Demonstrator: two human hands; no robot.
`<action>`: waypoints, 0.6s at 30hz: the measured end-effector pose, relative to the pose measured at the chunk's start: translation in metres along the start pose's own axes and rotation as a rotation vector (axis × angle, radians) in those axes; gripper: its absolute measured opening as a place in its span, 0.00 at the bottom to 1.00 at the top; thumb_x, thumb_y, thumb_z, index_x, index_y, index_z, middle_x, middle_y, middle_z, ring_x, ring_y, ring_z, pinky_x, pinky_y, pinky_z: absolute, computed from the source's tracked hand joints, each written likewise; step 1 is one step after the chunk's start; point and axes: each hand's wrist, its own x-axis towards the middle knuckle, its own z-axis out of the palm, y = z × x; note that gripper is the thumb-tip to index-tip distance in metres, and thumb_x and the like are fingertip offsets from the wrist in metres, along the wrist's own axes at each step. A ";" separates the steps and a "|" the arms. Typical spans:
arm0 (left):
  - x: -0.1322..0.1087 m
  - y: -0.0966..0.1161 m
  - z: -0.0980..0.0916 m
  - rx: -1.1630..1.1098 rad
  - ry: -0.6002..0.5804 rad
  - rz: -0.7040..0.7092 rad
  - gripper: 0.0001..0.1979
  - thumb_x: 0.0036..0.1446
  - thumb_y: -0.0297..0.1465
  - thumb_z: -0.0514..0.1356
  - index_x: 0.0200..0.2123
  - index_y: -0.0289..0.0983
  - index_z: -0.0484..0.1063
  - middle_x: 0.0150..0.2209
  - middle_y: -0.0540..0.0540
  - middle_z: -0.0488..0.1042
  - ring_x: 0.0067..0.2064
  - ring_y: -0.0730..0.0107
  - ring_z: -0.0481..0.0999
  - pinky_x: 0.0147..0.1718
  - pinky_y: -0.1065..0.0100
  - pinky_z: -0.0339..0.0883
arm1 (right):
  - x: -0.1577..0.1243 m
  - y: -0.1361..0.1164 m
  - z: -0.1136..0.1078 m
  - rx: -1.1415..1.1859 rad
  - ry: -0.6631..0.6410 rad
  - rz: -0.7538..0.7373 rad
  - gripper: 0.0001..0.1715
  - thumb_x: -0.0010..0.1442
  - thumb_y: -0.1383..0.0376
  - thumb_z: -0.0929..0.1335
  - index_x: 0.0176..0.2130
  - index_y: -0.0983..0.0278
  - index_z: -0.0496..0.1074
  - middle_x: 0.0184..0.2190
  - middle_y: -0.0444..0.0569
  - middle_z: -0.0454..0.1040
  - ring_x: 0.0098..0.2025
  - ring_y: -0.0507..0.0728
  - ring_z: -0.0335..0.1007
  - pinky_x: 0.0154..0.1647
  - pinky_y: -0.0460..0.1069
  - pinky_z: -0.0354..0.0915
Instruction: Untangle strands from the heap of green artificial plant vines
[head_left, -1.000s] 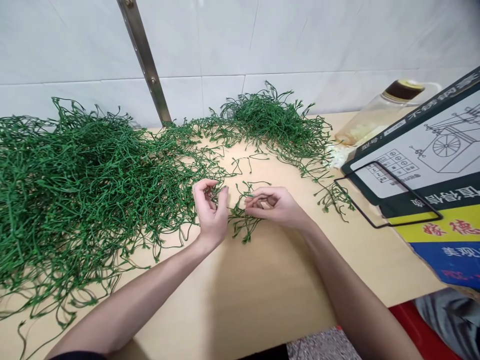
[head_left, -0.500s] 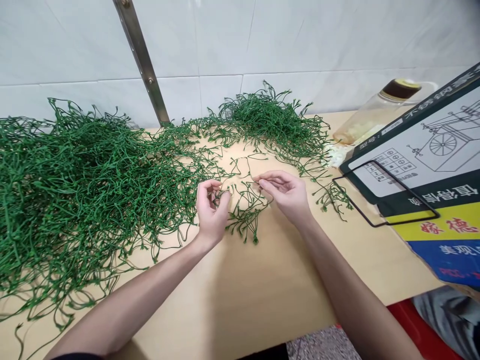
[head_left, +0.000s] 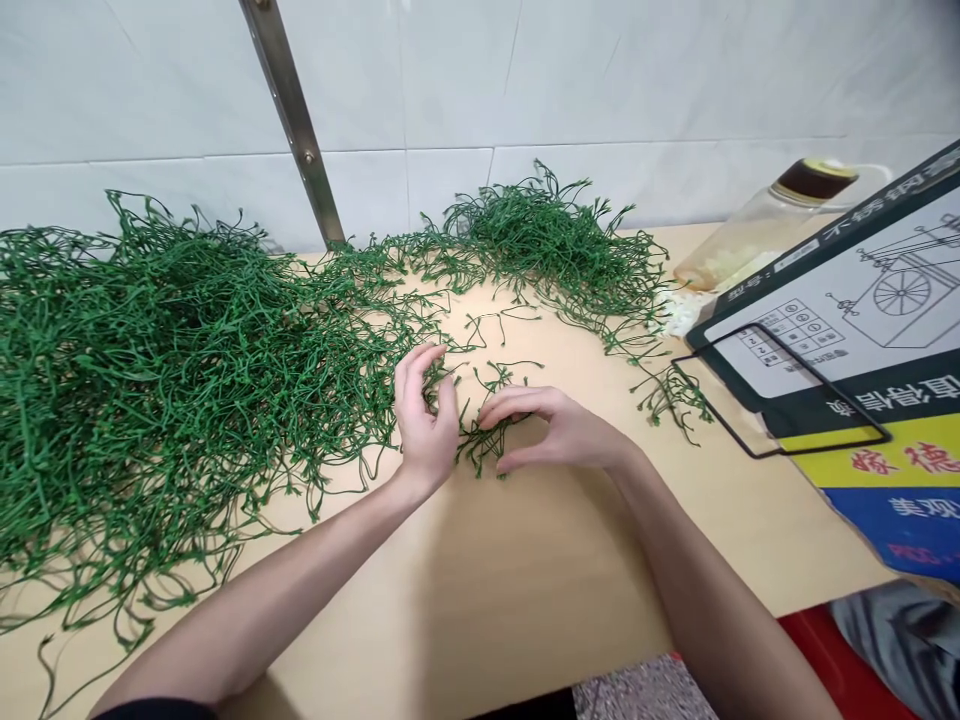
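Thin green plastic stems with small knobbed ends lie in a broad tangled pile (head_left: 187, 370) on the left of the table. My left hand (head_left: 427, 420) is upright at the pile's right edge, its fingers curved and apart from the thumb, with stems behind it. Just right of it, my right hand (head_left: 551, 428) reaches over a small cluster of stems (head_left: 480, 455), thumb and fingers spread around its right side. The cluster lies between both hands, partly covered by the right fingers. No stem is visibly gripped in either hand.
A second green heap (head_left: 555, 240) lies against the tiled wall. At the right are a clear bottle (head_left: 742, 235), white bits (head_left: 679, 310), a printed box (head_left: 847, 330) and a black wire frame (head_left: 825, 385). Some loose stems (head_left: 671, 395) lie beside the frame.
My right hand has come down and nearer, its pinch opened and its fingers now spread over the cluster. My left hand's fingers have straightened a little.
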 end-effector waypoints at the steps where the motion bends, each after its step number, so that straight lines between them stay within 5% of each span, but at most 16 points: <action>1: 0.000 0.000 -0.001 0.006 -0.007 0.016 0.17 0.59 0.23 0.55 0.49 0.41 0.72 0.55 0.42 0.71 0.60 0.62 0.68 0.61 0.57 0.61 | 0.000 0.000 -0.001 -0.006 -0.020 -0.010 0.22 0.47 0.60 0.78 0.43 0.60 0.79 0.44 0.51 0.79 0.49 0.60 0.74 0.55 0.56 0.68; 6: 0.000 0.003 -0.003 -0.018 -0.010 0.097 0.16 0.59 0.21 0.55 0.44 0.41 0.78 0.59 0.44 0.71 0.65 0.60 0.65 0.64 0.52 0.61 | -0.002 -0.004 -0.004 -0.093 -0.190 0.052 0.30 0.45 0.73 0.76 0.49 0.57 0.77 0.57 0.50 0.71 0.60 0.61 0.66 0.64 0.59 0.60; 9: -0.002 0.005 -0.002 -0.070 -0.005 0.120 0.13 0.59 0.22 0.58 0.42 0.41 0.79 0.60 0.44 0.71 0.63 0.58 0.69 0.60 0.51 0.67 | -0.001 -0.004 -0.003 -0.082 -0.191 0.039 0.28 0.46 0.79 0.70 0.45 0.58 0.78 0.55 0.50 0.72 0.59 0.59 0.67 0.63 0.57 0.61; 14: -0.007 0.009 0.001 -0.246 -0.093 0.006 0.10 0.57 0.27 0.62 0.42 0.39 0.80 0.56 0.39 0.75 0.52 0.60 0.79 0.48 0.59 0.78 | 0.001 0.001 0.002 0.072 0.042 0.069 0.05 0.55 0.69 0.70 0.33 0.62 0.78 0.35 0.49 0.79 0.38 0.56 0.76 0.42 0.52 0.73; 18: -0.006 0.011 0.001 -0.458 -0.226 -0.098 0.12 0.55 0.25 0.63 0.44 0.38 0.79 0.52 0.40 0.78 0.56 0.60 0.77 0.52 0.62 0.75 | 0.002 0.005 0.004 0.229 0.332 0.175 0.09 0.50 0.62 0.76 0.32 0.64 0.77 0.30 0.47 0.79 0.32 0.54 0.75 0.37 0.50 0.73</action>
